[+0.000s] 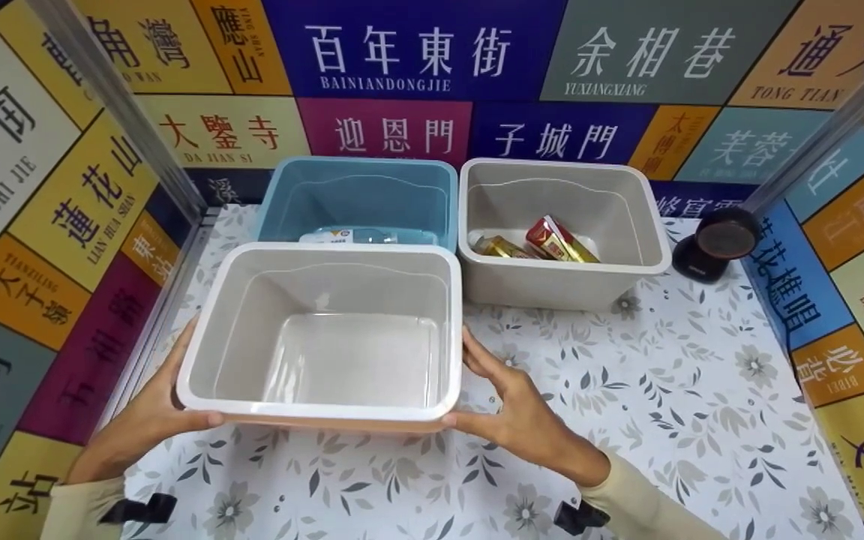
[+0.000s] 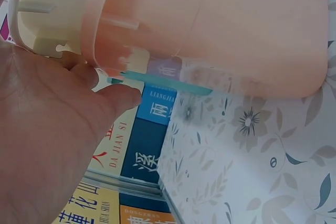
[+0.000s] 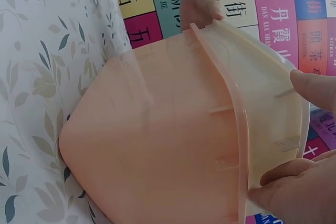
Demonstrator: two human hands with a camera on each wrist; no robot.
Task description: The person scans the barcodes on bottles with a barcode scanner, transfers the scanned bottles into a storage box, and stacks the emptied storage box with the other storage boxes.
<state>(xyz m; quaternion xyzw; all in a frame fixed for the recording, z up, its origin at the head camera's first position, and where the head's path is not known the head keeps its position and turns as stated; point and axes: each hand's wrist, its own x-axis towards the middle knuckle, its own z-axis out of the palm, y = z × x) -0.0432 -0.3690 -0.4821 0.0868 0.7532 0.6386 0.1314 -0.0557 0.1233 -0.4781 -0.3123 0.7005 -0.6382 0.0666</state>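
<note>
Both hands hold a pair of nested plastic storage bins at the middle of the head view. The inner one is a pale grey bin (image 1: 357, 360) with a white rim and nothing inside. Around its lower part sits a pink bin (image 2: 226, 30), mostly hidden from above but plain in both wrist views. My left hand (image 1: 151, 405) grips the left side, thumb along the near rim. At the right side my right hand (image 1: 518, 409) grips the rim, its thumb at the near corner and fingers (image 3: 286, 174) against the inner bin's outer wall. The stack tilts toward me.
Behind the stack stands a blue bin (image 1: 364, 191) with a clear bottle (image 1: 357, 236) in it. Next to it, a beige bin (image 1: 552, 285) contains red and gold packets (image 1: 563, 240). A black object with a round top (image 1: 728, 232) stands far right. Printed panels enclose the flowered table (image 1: 672, 420).
</note>
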